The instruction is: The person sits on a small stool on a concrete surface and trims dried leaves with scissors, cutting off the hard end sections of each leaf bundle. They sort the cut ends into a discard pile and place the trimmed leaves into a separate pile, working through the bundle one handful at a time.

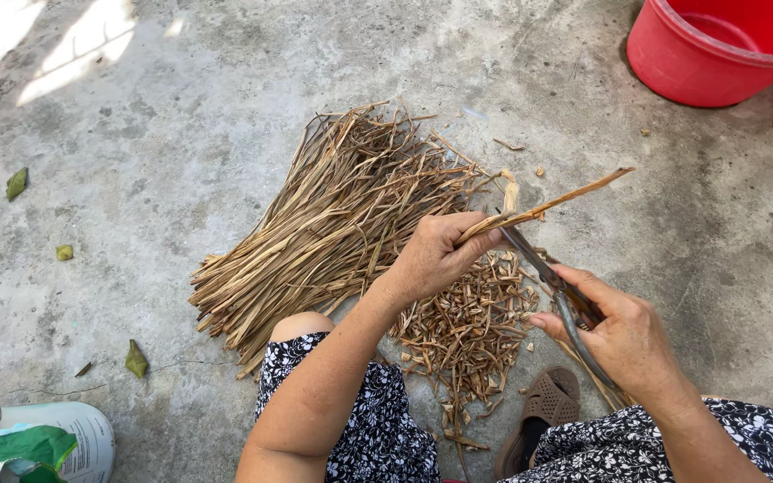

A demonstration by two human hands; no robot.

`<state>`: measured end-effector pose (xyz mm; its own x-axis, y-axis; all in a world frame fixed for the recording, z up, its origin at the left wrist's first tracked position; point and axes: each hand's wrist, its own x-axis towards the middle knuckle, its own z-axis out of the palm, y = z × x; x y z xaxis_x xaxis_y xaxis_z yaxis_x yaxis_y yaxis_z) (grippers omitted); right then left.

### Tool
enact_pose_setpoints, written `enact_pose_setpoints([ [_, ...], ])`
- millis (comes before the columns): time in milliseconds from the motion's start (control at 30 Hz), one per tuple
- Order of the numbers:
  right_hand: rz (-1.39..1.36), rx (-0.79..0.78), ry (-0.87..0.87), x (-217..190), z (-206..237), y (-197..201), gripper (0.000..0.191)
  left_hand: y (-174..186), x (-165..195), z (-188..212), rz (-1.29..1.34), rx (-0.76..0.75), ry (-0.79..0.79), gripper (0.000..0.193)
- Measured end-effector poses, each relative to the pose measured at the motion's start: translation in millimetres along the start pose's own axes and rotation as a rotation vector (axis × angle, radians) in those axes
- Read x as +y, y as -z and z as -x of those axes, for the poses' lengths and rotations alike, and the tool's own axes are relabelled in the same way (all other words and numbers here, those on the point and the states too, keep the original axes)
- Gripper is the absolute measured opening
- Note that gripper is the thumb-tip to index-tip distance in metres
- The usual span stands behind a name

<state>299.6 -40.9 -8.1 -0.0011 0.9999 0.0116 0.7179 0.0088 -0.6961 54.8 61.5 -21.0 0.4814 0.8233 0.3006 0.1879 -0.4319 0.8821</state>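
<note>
Trimming seems underway: left hand clamps a dry tan plant strip, right hand grips dark metal scissors, blades needing closing next.

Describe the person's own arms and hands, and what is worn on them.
Both arms are bare, with no sleeves in view. The left hand and right hand wear no gloves, and no rings, watch or bracelets show. A dark dress with a small white flower print covers the knees.

Dry brown stalk held slanted, tip up-right, above floor. Dark metal scissors closing on its lower end. Cut bits heaped beneath.
</note>
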Motion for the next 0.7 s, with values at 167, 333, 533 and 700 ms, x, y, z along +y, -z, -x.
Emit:
enact_pose_setpoints([
  [167, -0.089, -0.005, -0.06, 7.3, 4.3, -11.6, 0.066, 0.1, -5.2, 1.6, 0.067, 0.0, 0.046, 0.02],
  [333, -0.452, 0.029, -0.043, 17.1, 7.8, -16.9, 0.056, 10.4, -5.6, 5.8, 0.277, -0.021, 0.174, 0.026],
  [533, -0.64, 0.038, -0.168, 24.8, 4.0, -7.9, 0.042, 41.3, 1.1, 6.7, 0.487, 0.006, 0.247, 0.046],
  [700, -0.556, -0.172, -0.129, 24.8, 6.0, -17.5, 0.051, 54.4, 9.2, 10.4, 0.519, 0.075, 0.199, 0.048],
])
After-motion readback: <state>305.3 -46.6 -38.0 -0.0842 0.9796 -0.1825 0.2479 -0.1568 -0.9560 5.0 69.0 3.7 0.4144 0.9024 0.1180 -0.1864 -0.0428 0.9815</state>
